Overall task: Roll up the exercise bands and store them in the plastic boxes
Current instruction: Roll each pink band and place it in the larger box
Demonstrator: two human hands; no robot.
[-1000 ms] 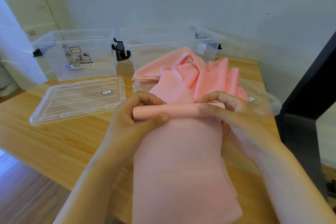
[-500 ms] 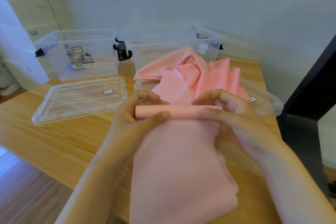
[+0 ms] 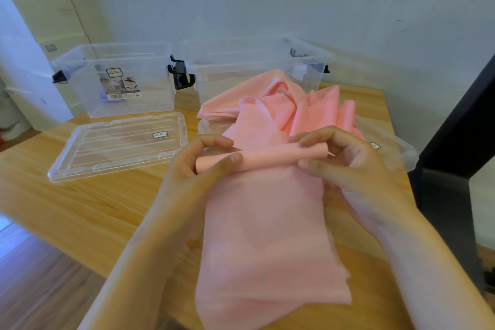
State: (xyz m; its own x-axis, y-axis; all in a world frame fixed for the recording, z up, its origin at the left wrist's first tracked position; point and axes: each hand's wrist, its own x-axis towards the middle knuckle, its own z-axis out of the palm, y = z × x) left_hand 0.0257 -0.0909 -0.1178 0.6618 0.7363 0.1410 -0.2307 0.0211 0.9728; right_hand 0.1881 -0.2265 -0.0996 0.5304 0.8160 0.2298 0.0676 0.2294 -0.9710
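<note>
- My left hand (image 3: 198,169) grips the left end of the roll (image 3: 267,157), thumb on the near side and fingers curled over the far side.
- My right hand (image 3: 348,169) pinches the right end of the roll, thumb underneath on the near side and fingers curled over the top.
- The roll is the wound-up part of the pink band (image 3: 267,236). Its long axis runs left to right across me, with the right end tilted a little higher and farther away.
- From the roll, the flat unrolled band runs straight toward me, over the table (image 3: 80,209) and past its near edge.
- Beyond the roll, the rest of the band is bunched in loose folds.
- That bunch sits on the right lid (image 3: 399,153), which shows just right of the roll.
- Left of the roll, the left lid (image 3: 117,147) lies flat.
- Far beyond the roll, the left box (image 3: 120,61) and right box (image 3: 254,61) stand open side by side at the wall, black latches between them.
</note>
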